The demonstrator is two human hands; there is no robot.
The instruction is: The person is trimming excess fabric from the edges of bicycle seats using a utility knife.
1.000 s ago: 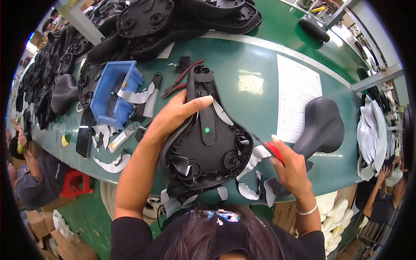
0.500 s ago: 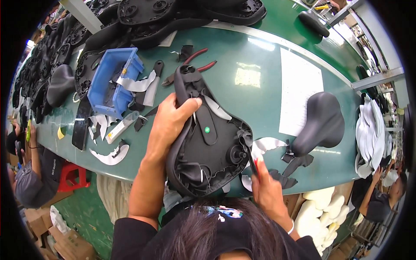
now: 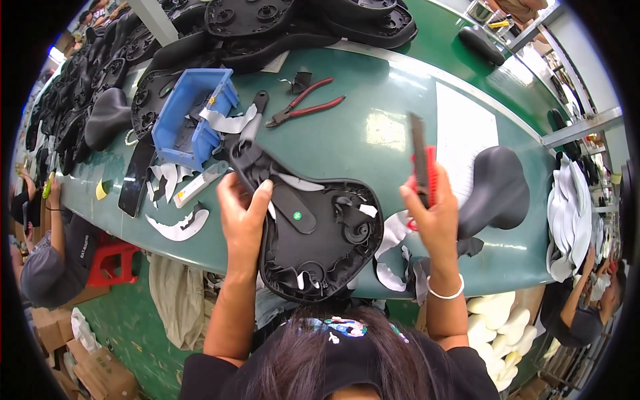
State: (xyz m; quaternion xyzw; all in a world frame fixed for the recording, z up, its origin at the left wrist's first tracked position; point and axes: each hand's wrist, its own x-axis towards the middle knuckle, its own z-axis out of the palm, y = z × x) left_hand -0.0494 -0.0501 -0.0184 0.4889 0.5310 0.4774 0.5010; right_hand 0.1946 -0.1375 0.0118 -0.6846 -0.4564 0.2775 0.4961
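Observation:
A black bicycle saddle rests underside up at the table's near edge, its narrow nose pointing to the upper left. My left hand is closed on that nose, thumb over the rim. Inside the shell show a green round sticker, white strips and ragged cover edges. My right hand is raised to the right of the saddle, apart from it, wrapped round a red-handled knife whose dark blade points up and is blurred. Under this hand lie white and black cover scraps.
Red-handled pliers and a blue bin lie beyond my left hand. A finished-looking saddle and a paper sheet are at the right. Piled saddles line the far edge. A co-worker sits at the left.
My right hand has lifted the knife away from the saddle's right rim, up over the table. The saddle has turned counterclockwise, its nose now farther left, with my left hand still on it.

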